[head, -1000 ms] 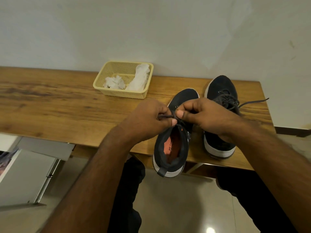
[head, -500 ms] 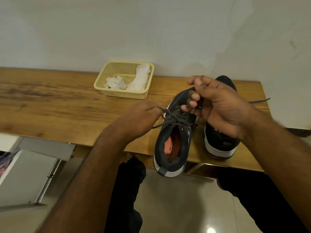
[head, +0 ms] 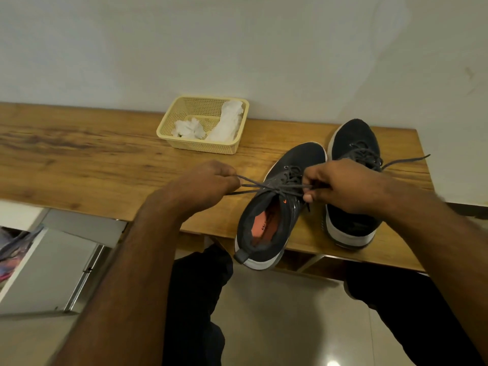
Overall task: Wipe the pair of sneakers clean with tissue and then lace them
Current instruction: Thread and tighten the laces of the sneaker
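1. I see my left hand with its fingers curled tight, pinching a thin, dark, cord-like lace that stretches taut to the right of it.
2. My right hand is curled too, gripping the other part of that lace just above the shoe's opening.
3. Between the two hands lies the nearer sneaker: dark, matte fabric upper, smooth white rubber sole, orange insole showing in its oval mouth. Its heel overhangs the table's near edge.
4. Just beyond and under my right hand sits the second sneaker, same dark fabric and white sole, rounded toe pointing away from me. Its grey lace trails out loose to the right of that hand.
5. Both shoes rest on a wooden table with streaky brown grain.
6. Beyond my left hand, near the wall, stands a rectangular cream plastic basket with perforated mesh sides.
7. Inside it lie crumpled white tissues, soft and wrinkled.
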